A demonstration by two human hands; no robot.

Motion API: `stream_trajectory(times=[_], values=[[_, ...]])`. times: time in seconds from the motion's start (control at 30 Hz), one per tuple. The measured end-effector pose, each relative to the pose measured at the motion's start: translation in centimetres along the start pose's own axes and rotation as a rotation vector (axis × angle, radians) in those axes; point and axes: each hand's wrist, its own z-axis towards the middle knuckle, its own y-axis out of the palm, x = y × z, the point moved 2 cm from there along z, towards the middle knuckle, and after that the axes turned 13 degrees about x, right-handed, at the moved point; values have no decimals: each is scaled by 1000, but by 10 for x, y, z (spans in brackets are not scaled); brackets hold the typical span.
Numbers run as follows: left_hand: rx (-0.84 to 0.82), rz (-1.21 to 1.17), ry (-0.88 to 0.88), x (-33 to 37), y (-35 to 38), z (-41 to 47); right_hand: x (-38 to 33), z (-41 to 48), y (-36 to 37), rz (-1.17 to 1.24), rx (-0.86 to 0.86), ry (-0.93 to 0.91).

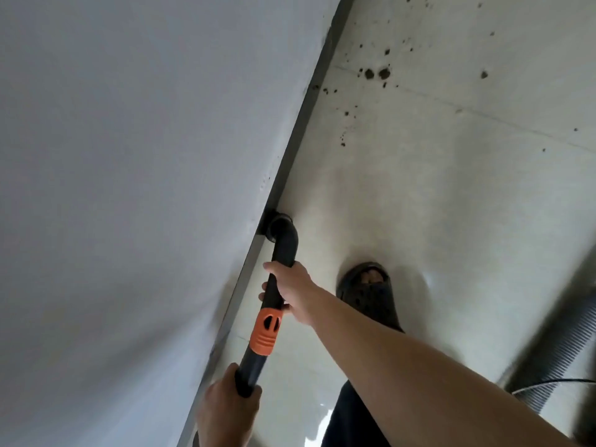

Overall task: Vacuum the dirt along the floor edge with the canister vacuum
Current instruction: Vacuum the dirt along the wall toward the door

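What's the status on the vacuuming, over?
Left hand and right hand grip the wand. Nozzle at the floor edge. Dirt clumps ahead, not reached. Path clear.

**Nozzle mouth, hose and near hand only partly seen**

The nozzle (pixel 273 221) at the far end of the wand (pixel 285 250) merges darkly with the skirting (pixel 290 150), and its mouth is hidden under the elbow bend. The right hand (pixel 293 287) has its fingers behind the wand, only the tips showing. The left hand (pixel 225 411), on the wand's near end, is cut off at the wrist by the bottom edge. The right forearm covers the heel of the sandal (pixel 371 295). The ribbed hose (pixel 561 343) is blurred and runs off the right edge. The far dirt specks (pixel 375 73) are too small to identify.
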Motion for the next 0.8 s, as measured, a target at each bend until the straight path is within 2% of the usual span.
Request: stream_trajectory(times=[0.2,0.5,0.7,0.8], values=[[64,-9,79,-11,19,2,15,12,-1,-14,10,-87],[185,-58,420,144,-7,67,-128,22,-79,228,225,-336],[230,-111,314,148,-3,72,-145,39,-59,161,114,-357],[263,-139,318,166,-5,81,-167,46,-53,193,71,-408]])
